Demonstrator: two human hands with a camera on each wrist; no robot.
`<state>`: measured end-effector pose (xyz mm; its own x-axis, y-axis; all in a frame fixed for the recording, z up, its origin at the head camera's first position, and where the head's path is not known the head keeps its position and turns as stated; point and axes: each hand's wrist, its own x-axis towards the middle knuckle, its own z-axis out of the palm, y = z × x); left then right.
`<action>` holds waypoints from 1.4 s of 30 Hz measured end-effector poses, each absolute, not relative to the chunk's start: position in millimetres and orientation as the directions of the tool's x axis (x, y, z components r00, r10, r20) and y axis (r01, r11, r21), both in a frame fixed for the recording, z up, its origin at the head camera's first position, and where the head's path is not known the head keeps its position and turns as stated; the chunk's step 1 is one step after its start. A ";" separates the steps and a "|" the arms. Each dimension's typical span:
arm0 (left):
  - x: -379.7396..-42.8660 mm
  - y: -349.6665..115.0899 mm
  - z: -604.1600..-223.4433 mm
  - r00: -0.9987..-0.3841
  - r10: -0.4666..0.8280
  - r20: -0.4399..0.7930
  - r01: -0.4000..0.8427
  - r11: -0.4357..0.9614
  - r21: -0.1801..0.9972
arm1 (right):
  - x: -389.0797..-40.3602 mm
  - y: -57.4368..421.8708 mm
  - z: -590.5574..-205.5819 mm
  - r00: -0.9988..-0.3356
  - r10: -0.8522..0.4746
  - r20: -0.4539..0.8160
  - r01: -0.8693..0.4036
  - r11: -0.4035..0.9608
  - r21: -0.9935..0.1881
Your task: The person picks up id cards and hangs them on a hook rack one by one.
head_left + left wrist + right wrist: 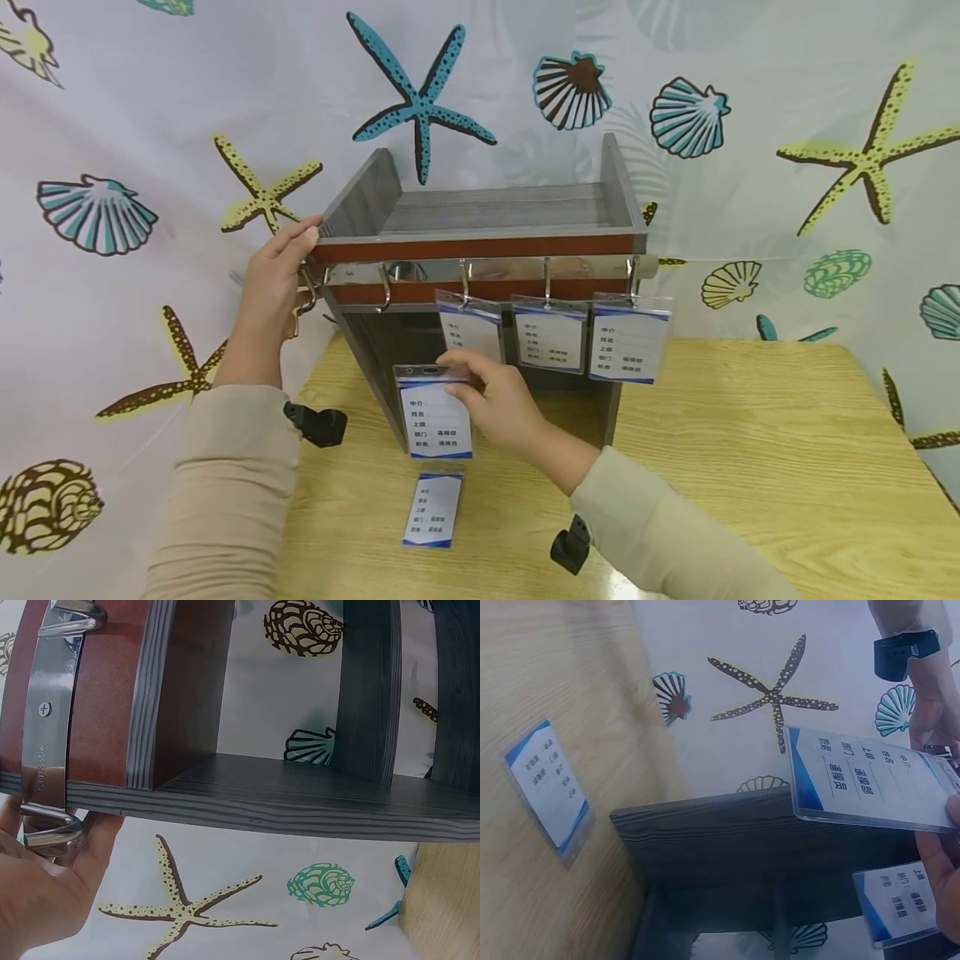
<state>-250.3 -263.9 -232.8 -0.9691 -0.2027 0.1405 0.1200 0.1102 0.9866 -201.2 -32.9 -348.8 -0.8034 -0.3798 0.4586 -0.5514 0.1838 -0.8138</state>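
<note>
My left hand (272, 279) holds the upper left corner of a grey wooden shelf (487, 208), beside the end hook (52, 832) of its metal hook rail. My right hand (498, 404) pinches the top edge of an ID badge (438, 421) in a clear plastic holder, thumb in front. This badge hangs upright before the shelf's lower left part, below the rail. In the right wrist view the held badge (870, 780) appears sideways, its printed side showing. Another badge (433, 510) lies flat on the table in front of the shelf.
Three more badges hang from the right-hand hooks, among them the middle one (550, 333) and the rightmost (630, 342). The second hook from the left (385, 287) is bare. The wooden table (750, 467) extends right; a cloth (750, 208) printed with starfish and shells hangs behind.
</note>
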 end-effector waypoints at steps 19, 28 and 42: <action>-250.7 -261.6 -230.1 -0.964 -0.213 0.157 0.139 0.097 0.986 | -216.1 -53.9 -312.4 -0.713 -0.368 0.597 -0.681 0.164 -0.713; -251.3 -261.3 -229.1 -0.958 -0.226 0.178 0.163 0.085 0.983 | -216.0 -64.9 -298.7 -0.689 -0.387 0.613 -0.704 0.156 -0.693; -250.7 -262.1 -234.5 -0.962 -0.224 0.157 0.139 0.094 0.986 | -220.7 -73.2 -294.4 -0.727 -0.370 0.578 -0.667 0.185 -0.721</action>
<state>-250.7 -262.1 -234.5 -0.9618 -0.2243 0.1567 0.1388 0.0935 0.9859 -220.7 -73.2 -294.4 -0.7275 -0.3697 0.5780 -0.6673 0.1853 -0.7214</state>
